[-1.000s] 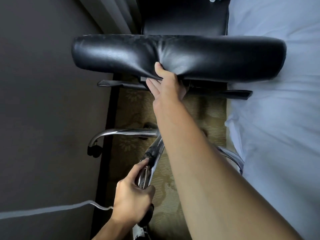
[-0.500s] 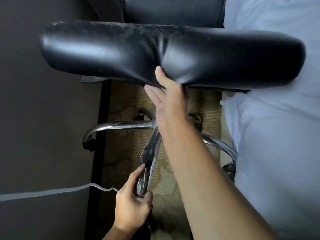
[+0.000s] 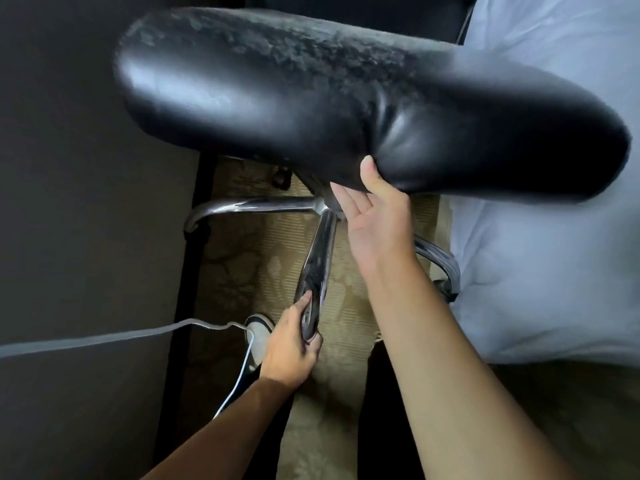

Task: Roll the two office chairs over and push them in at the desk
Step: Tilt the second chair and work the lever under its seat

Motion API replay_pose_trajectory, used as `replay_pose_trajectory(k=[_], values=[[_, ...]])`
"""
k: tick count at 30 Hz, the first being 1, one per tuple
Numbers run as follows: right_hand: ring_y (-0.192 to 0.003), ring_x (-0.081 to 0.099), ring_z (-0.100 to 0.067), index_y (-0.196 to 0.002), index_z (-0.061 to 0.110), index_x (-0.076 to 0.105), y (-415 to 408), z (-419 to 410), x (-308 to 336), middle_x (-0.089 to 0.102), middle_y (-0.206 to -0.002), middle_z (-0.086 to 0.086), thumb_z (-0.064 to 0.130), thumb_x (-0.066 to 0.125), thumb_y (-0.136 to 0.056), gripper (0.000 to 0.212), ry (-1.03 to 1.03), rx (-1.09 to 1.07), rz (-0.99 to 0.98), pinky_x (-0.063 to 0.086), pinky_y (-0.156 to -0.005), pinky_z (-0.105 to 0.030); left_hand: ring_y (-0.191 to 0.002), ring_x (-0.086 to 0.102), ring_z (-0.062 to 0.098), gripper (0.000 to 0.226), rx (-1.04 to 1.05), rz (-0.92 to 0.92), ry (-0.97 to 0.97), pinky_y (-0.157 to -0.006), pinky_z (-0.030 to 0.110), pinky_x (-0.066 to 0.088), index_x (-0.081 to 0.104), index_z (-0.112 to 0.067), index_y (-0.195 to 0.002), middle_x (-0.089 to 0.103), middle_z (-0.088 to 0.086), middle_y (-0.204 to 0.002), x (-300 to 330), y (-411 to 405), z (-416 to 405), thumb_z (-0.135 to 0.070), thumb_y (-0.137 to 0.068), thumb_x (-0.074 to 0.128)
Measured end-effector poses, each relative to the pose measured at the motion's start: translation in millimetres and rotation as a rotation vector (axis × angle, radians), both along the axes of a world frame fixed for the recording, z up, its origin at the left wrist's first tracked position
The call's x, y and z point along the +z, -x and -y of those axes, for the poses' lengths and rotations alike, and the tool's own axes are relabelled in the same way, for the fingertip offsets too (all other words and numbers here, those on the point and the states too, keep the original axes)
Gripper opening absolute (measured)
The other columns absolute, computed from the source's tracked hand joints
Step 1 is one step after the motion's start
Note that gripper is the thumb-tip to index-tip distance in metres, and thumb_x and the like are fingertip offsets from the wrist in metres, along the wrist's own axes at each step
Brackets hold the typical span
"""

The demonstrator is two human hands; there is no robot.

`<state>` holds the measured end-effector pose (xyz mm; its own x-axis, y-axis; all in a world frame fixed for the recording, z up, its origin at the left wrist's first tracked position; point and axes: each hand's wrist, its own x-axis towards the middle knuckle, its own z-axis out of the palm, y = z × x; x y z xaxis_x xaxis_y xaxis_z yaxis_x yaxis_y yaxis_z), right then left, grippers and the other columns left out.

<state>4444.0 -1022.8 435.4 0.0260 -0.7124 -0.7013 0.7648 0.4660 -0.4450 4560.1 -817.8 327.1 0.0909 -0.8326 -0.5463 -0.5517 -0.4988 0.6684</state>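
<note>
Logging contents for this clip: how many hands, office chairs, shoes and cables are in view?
Hands: 2 (left hand holds a chrome leg; right hand holds the seat edge)
Office chair: 1
Shoe: 1
White cable: 1
Total: 5

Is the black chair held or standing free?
Held. The right hand grips the seat edge, thumb on top; the left hand grips a chrome base leg.
</note>
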Motion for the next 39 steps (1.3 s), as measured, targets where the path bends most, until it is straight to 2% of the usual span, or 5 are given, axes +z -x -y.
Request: replay_pose_trajectory(k=[15,22,25,35,39], values=[[-0.121,0.062,-0.026,-0.134,0.022,0.057,9,-115,17,0.071,-0.124,-0.002,0.041,0.079,-0.077,0.064,-0.146,0.122,0.083,0.052,-0.095,-0.060,-0.139,0.031,0.029,0.099,-0.341,0.365,-0.466,-0.117,0.054,0.016,-0.020,-0.036,-0.153,0.037,0.009,-0.146,4,9,-55,-0.039,-0.091,0.058],[-0.118,0.064,-0.024,-0.133,0.026,0.058,-6,-114,19,0.069,-0.127,-0.001,0.045,0.079,-0.073,0.066,-0.245,0.091,-0.086,0.054,-0.093,-0.056,-0.115,0.060,-0.002,0.108,0.704,-0.540,-0.105,-0.093,0.019,0.048,0.028,-0.048,-0.146,0.057,-0.005,-0.131,113,-13,6,-0.056,-0.056,0.087],[-0.113,0.067,-0.024,-0.131,0.022,0.059,-9,-111,22,0.070,-0.125,-0.003,0.045,0.076,-0.080,0.058,-0.277,0.094,-0.124,0.053,-0.096,-0.054,-0.117,0.061,0.007,0.115,0.790,-0.585,-0.049,-0.103,0.031,0.045,0.021,-0.038,-0.151,0.061,-0.008,-0.127,143,-21,51,-0.066,-0.057,0.081],[-0.117,0.063,-0.023,-0.132,0.024,0.058,-30,-129,14,0.068,-0.127,0.000,0.050,0.077,-0.076,0.064,-0.340,0.136,-0.167,0.050,-0.100,-0.047,-0.084,0.071,0.013,0.081,1.055,-0.584,-0.184,-0.052,0.020,0.053,0.046,-0.015,-0.141,0.068,0.009,-0.127,142,-19,85,-0.051,-0.077,0.079],[-0.116,0.063,-0.017,-0.130,0.025,0.060,-31,-158,13,0.067,-0.128,0.004,0.046,0.081,-0.070,0.066,-0.346,0.199,-0.111,0.051,-0.095,-0.039,-0.094,0.071,0.020,0.089,1.063,-0.494,-0.177,-0.065,0.026,0.053,0.039,-0.016,-0.145,0.070,0.007,-0.122,130,-27,59,-0.058,-0.076,0.077]])
